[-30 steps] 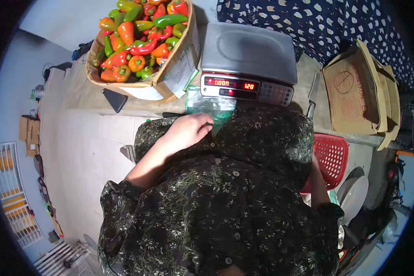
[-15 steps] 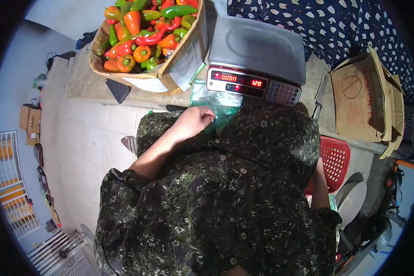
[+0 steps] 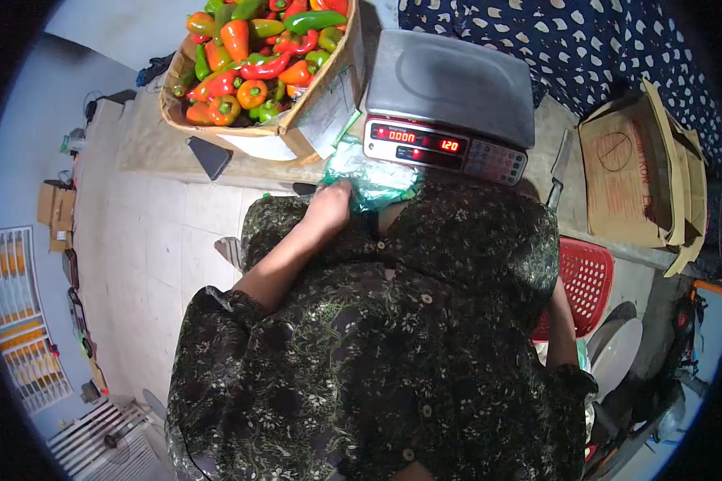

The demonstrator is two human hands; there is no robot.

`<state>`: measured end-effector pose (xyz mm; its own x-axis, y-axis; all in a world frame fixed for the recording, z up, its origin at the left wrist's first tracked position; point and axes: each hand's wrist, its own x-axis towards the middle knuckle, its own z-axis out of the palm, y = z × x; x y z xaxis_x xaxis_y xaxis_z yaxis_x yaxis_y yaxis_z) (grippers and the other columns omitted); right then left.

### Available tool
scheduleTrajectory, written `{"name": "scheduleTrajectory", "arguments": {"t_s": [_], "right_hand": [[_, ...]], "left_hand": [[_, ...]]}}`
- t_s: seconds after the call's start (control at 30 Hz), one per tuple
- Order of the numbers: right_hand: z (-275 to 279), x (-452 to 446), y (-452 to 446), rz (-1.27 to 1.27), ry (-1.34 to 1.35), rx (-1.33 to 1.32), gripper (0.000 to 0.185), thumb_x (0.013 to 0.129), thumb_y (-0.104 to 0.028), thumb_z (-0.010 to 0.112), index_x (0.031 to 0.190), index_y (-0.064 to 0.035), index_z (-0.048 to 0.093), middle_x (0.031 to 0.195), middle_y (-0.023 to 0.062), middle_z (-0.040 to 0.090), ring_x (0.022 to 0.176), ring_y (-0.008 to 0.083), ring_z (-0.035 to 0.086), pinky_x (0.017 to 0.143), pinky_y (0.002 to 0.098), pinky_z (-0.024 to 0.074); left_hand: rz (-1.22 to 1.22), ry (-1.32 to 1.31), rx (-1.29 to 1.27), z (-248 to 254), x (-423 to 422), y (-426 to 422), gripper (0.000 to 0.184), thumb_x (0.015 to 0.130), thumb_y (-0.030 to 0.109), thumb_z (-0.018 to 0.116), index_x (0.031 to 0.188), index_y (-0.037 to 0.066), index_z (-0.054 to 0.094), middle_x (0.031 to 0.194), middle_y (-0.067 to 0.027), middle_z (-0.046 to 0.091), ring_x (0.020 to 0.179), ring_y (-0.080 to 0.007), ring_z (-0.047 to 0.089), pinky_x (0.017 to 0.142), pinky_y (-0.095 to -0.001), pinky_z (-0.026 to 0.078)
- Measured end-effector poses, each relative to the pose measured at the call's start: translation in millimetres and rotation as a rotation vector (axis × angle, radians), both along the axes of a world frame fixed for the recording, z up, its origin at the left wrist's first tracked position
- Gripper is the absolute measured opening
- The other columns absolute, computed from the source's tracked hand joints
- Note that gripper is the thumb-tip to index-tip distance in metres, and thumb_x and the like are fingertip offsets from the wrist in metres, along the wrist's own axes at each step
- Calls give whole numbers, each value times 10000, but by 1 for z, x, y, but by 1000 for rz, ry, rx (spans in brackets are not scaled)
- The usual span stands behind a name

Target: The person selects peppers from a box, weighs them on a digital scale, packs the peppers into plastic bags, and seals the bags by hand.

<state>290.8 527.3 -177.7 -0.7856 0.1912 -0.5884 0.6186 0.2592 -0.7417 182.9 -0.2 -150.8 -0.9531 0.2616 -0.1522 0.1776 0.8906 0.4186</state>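
My left hand (image 3: 331, 205) is closed on the left edge of a thin, crumpled green plastic bag (image 3: 369, 180). The bag lies over the table's front edge, just below a digital scale (image 3: 449, 88) lit with red digits. On my right side the forearm (image 3: 563, 325) reaches down past my patterned clothing, beside a red perforated basket (image 3: 587, 280). The fingers of my right hand are hidden there. A cardboard box (image 3: 321, 132) full of red, orange and green peppers (image 3: 253, 94) stands to the left of the scale.
A knife (image 3: 561, 164) lies right of the scale, near an open cardboard carton (image 3: 630, 172). A dark wedge-shaped object (image 3: 209, 158) rests by the table's front edge. White plates (image 3: 616, 361) stand below the basket. Dark patterned fabric (image 3: 586, 48) hangs behind.
My left hand has moved slightly left and down. The green plastic bag is now pulled out wider, bunching below the scale. My right arm stays about where it was.
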Motion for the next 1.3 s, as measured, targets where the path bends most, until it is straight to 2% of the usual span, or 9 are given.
{"name": "scheduleTrajectory", "arguments": {"t_s": [0.1,0.3,0.5,0.53,0.73,0.87,1.07,1.27,1.3], "right_hand": [[10,8,4,-6,-17,8,323,921,-231,492,1124,-2,593,1059,63,622,923,135,550,861,285,419],[-2,3,-1,-1,9,12,323,920,-232,492,1121,0,594,1051,62,624,915,136,553,856,284,422],[16,17,7,-3,-28,20,324,920,-232,491,1119,2,594,1044,62,627,908,137,555,851,283,425],[17,18,8,-4,-29,21,324,920,-233,491,1118,2,595,1043,62,627,907,137,555,850,283,426],[16,23,14,-4,-39,26,324,920,-233,491,1115,3,595,1036,62,629,899,138,558,845,282,429],[15,22,14,-1,-38,27,324,920,-233,490,1114,4,596,1031,62,631,894,138,559,841,281,431],[5,20,12,2,-15,28,325,919,-234,490,1111,6,597,1024,61,633,887,139,562,836,280,434],[9,25,18,0,-32,35,325,919,-234,489,1108,8,597,1016,61,636,879,140,564,831,279,437],[7,23,18,2,-27,31,325,919,-235,489,1108,8,597,1015,61,636,878,140,565,830,279,437]], "left_hand": [[-39,-94,-112,-9,-3,-9,138,792,63,467,890,9,548,911,-209,622,908,-365,600,880,-496,404],[-18,224,105,11,3,11,273,780,265,649,919,45,568,869,-116,636,1013,-325,566,999,-534,288],[85,-293,-255,27,-8,11,393,848,399,549,800,19,640,799,-197,643,824,-383,618,769,-516,462],[62,-245,-234,14,-4,3,410,868,381,500,787,2,635,762,-239,622,761,-420,609,670,-511,485],[46,-169,52,-7,-1,6,277,870,207,475,921,-1,651,880,-237,637,872,-384,618,763,-444,494],[7,-172,584,-7,0,21,225,884,161,471,986,39,630,924,-218,620,817,-404,595,711,-398,491],[-205,-116,210,-18,-5,22,210,873,153,493,992,51,633,834,-206,619,758,-398,603,642,-402,486],[122,-37,256,-14,-15,38,187,853,142,565,985,46,655,839,-196,655,757,-325,641,692,-361,499],[164,-145,474,-11,-17,41,202,856,135,571,1016,38,647,897,-174,659,798,-292,643,729,-347,495]]}}
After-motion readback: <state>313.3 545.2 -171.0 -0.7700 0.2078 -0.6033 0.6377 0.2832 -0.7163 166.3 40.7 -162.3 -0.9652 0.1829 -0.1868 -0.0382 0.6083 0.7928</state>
